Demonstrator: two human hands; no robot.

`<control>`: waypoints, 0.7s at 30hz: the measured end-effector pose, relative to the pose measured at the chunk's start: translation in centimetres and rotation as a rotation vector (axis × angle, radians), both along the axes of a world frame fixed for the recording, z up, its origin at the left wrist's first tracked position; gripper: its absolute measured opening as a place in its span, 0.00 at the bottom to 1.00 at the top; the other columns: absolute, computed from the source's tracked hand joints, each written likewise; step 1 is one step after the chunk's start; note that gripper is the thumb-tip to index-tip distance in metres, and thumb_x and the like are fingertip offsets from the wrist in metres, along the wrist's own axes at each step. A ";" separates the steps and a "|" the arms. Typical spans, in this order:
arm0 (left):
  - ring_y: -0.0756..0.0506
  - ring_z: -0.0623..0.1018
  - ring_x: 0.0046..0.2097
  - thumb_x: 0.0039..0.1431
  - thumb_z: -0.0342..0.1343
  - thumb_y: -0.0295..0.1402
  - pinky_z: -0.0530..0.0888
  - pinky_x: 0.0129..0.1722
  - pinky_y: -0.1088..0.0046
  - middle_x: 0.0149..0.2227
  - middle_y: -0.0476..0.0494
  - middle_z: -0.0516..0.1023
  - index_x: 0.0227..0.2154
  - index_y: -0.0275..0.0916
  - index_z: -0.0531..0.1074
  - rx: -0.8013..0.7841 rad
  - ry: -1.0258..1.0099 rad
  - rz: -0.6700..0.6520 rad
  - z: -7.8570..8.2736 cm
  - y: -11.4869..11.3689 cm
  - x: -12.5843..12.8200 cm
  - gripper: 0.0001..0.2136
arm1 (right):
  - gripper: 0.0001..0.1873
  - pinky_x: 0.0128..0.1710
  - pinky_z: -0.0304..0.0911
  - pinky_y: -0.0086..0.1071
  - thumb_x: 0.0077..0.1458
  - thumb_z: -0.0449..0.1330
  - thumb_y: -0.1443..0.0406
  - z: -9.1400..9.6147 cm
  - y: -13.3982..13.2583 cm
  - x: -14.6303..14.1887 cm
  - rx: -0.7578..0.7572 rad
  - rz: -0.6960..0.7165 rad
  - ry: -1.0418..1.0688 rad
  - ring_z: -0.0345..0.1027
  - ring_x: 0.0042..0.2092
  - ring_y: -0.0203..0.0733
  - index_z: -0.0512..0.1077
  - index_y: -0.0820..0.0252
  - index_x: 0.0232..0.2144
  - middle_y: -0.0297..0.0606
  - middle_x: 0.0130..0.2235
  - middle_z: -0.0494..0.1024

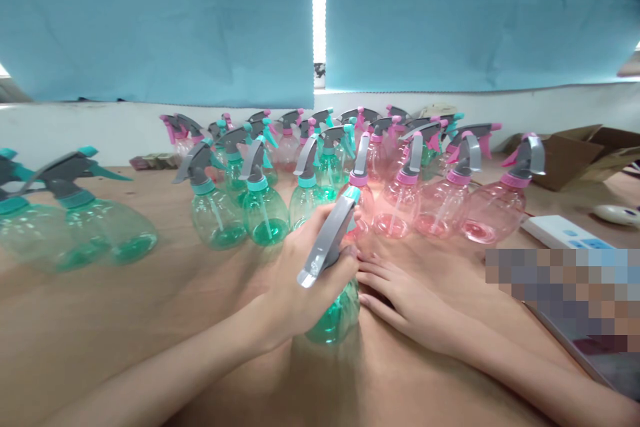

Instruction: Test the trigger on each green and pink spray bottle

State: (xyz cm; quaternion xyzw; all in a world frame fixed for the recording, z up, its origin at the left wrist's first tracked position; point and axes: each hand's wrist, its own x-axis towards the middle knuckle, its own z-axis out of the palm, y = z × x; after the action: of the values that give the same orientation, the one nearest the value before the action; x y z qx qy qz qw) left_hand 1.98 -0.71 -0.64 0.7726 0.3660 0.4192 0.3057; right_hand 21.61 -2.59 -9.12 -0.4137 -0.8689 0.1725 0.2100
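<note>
My left hand (300,280) is wrapped round the neck of a green spray bottle (334,317) that stands on the wooden table (150,320); its grey trigger head (327,240) sticks out above my fingers. My right hand (400,297) rests against the bottle's right side, fingers stretched out and touching it. Behind stand several green spray bottles (263,210) and several pink spray bottles (450,210) in a cluster.
Two green bottles (80,220) stand at the far left. A cardboard box (575,153) is at the back right, with a white flat box (565,232) and a white object (617,215) near it. Blue sheeting (200,20) hangs behind the table.
</note>
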 end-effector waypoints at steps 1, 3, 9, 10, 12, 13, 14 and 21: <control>0.48 0.70 0.31 0.55 0.51 0.26 0.68 0.32 0.70 0.30 0.52 0.69 0.44 0.42 0.65 0.003 -0.003 0.001 0.0 0.0 0.0 0.13 | 0.23 0.64 0.53 0.53 0.68 0.49 0.56 0.0 0.0 0.0 0.000 0.000 0.002 0.57 0.65 0.51 0.65 0.53 0.61 0.43 0.62 0.67; 0.48 0.71 0.33 0.55 0.51 0.26 0.68 0.33 0.71 0.30 0.52 0.68 0.44 0.42 0.65 0.004 -0.011 -0.002 0.0 0.0 0.0 0.13 | 0.23 0.64 0.53 0.53 0.68 0.49 0.56 0.0 0.0 0.0 -0.001 0.000 0.000 0.56 0.65 0.51 0.65 0.53 0.61 0.43 0.63 0.67; 0.49 0.68 0.30 0.55 0.50 0.25 0.68 0.32 0.71 0.30 0.52 0.67 0.44 0.41 0.66 -0.003 -0.008 -0.010 0.1 0.0 -0.1 0.13 | 0.23 0.64 0.52 0.52 0.68 0.48 0.56 0.1 0.0 0.0 -0.013 -0.002 -0.013 0.56 0.65 0.50 0.65 0.55 0.61 0.44 0.62 0.67; 0.50 0.67 0.29 0.55 0.50 0.25 0.67 0.31 0.71 0.30 0.52 0.67 0.43 0.42 0.66 -0.006 -0.007 -0.010 0.1 -0.1 0.0 0.13 | 0.23 0.64 0.52 0.51 0.68 0.48 0.55 0.1 0.0 0.0 -0.013 -0.002 -0.018 0.56 0.65 0.51 0.65 0.55 0.61 0.44 0.62 0.67; 0.51 0.66 0.27 0.55 0.51 0.26 0.67 0.29 0.72 0.29 0.53 0.67 0.43 0.42 0.66 -0.019 -0.007 -0.008 0.1 -0.1 0.0 0.13 | 0.23 0.64 0.53 0.52 0.68 0.48 0.55 0.0 0.0 0.0 -0.005 -0.002 -0.015 0.56 0.65 0.51 0.66 0.55 0.60 0.44 0.62 0.68; 0.51 0.66 0.27 0.55 0.51 0.26 0.67 0.29 0.73 0.29 0.54 0.67 0.44 0.43 0.66 -0.027 -0.012 -0.006 0.1 -0.1 0.1 0.13 | 0.23 0.64 0.53 0.52 0.68 0.49 0.55 0.0 0.0 0.0 0.001 -0.002 -0.008 0.57 0.64 0.51 0.66 0.55 0.60 0.44 0.61 0.70; 0.51 0.66 0.27 0.54 0.52 0.26 0.67 0.28 0.73 0.29 0.53 0.68 0.44 0.43 0.67 -0.037 -0.017 -0.003 0.2 -0.1 0.1 0.14 | 0.22 0.64 0.53 0.52 0.68 0.49 0.56 -0.1 0.0 0.0 0.007 -0.001 0.001 0.58 0.64 0.52 0.66 0.54 0.60 0.43 0.60 0.71; 0.51 0.71 0.26 0.52 0.54 0.26 0.71 0.28 0.73 0.33 0.50 0.73 0.46 0.43 0.66 -0.033 0.013 -0.010 0.0 0.3 0.1 0.17 | 0.23 0.64 0.53 0.53 0.68 0.49 0.56 -0.4 0.1 0.1 0.009 -0.002 0.000 0.56 0.65 0.51 0.64 0.53 0.61 0.43 0.62 0.67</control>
State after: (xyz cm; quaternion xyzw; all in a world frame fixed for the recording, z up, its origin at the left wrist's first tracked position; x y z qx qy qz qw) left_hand 2.07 -0.43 -0.67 0.7719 0.3711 0.4066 0.3180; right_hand 21.72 -2.50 -9.52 -0.4135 -0.8694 0.1682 0.2119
